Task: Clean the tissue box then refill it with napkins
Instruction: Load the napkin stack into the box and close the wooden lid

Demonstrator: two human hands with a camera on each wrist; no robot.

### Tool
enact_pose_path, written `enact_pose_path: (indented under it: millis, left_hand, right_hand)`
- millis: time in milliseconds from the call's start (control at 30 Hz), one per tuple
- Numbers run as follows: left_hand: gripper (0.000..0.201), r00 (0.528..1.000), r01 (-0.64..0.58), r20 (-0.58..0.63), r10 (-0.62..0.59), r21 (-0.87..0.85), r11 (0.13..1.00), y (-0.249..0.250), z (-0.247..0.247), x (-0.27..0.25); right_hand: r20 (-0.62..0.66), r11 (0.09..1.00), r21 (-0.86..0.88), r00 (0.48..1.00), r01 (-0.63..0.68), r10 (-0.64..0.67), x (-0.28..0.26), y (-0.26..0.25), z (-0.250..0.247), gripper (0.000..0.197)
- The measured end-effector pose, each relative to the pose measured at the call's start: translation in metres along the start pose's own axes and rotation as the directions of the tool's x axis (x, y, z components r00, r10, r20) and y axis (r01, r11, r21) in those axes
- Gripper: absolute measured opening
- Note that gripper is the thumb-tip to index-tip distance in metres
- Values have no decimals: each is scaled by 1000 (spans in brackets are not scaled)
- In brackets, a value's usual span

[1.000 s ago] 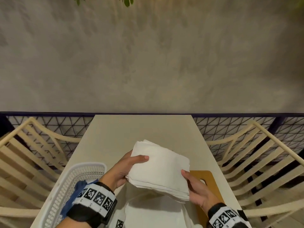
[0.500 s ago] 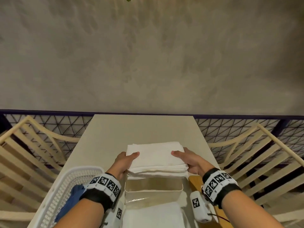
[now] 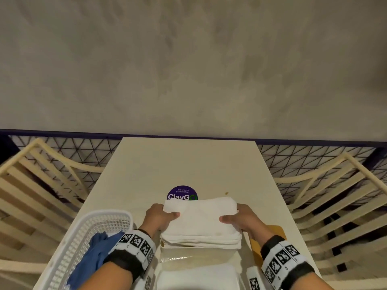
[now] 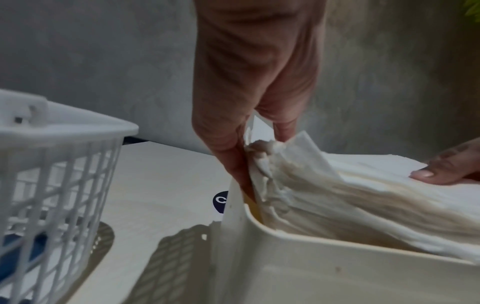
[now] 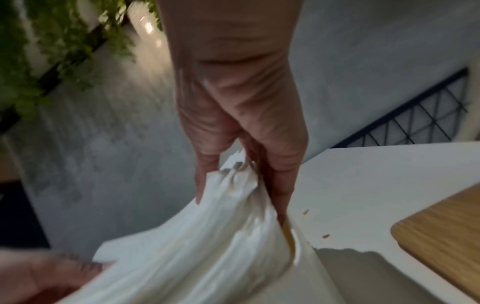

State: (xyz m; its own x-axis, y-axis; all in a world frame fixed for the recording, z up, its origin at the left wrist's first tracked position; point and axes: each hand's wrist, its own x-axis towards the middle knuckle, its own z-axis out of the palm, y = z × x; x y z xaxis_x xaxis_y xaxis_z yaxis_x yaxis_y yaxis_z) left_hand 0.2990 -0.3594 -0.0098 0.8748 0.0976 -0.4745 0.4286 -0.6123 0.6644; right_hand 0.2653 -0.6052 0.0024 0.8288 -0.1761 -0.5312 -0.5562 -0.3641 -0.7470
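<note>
Presently, a stack of white napkins point(image 3: 201, 220) is held from both sides and is partly seated in the open cream tissue box point(image 3: 199, 256), with its upper layers above the rim. The left hand point(image 3: 160, 216) is clamped on the left end of the stack: the thumb is laid across the top sheet, and the fingers point(image 4: 233, 160) are run down the stack's side, between the napkins and the box wall. The right hand point(image 3: 240, 218) is closed on the right end in the same manner, with the thumb on top and the fingers point(image 5: 280, 185) pressed down along the edge into the box. Between the two thumbs the top sheet is seen flat; at the fingertips the napkin edges are crumpled. Beyond the fingers, a round purple sticker point(image 3: 182, 194) is seen on the table point(image 3: 188, 164). Outboard of the left fingers, a white mesh basket point(image 3: 88, 233) containing a blue cloth point(image 3: 94, 256) is located. Outboard of the right fingers, a wooden board point(image 5: 441, 230) is laid flat on the table.
</note>
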Motion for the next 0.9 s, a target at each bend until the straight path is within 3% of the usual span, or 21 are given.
enact_pose_path:
  millis: [100, 200, 333, 433, 533, 733, 800, 900]
  left_hand:
    - [47, 1000, 19, -8, -19, 42, 999, 1, -2, 0]
    - [49, 1000, 12, -3, -12, 115, 993, 4, -1, -1]
    - [50, 999, -48, -14, 52, 210, 977, 8, 6, -8]
    - [45, 993, -98, -42, 114, 274, 957, 9, 13, -15]
    - [48, 985, -141, -40, 166, 356, 924, 7, 20, -20]
    - [48, 983, -163, -19, 180, 335, 928, 10, 16, -26]
    - [42, 971, -196, -56, 231, 357, 913, 11, 7, -27]
    - [34, 941, -251, -100, 323, 432, 866, 10, -7, -24]
  right_hand:
    - [11, 999, -24, 1000, 22, -22, -3, 2, -3, 42]
    - [3, 977, -201, 997, 71, -71, -1, 0, 0, 46]
    - [15, 876, -465, 991, 126, -134, -1, -6, 10, 39]
    - [-3, 814, -568, 989, 122, -151, 2, -6, 19, 38]
    - [-39, 785, -612, 987, 99, -155, 4, -4, 28, 46]
    - [4, 791, -598, 988, 127, -156, -1, -6, 24, 47]
    - [13, 811, -565, 985, 151, -174, -8, -7, 16, 47]
    - [-7, 785, -596, 977, 169, -215, -24, -8, 0, 64]
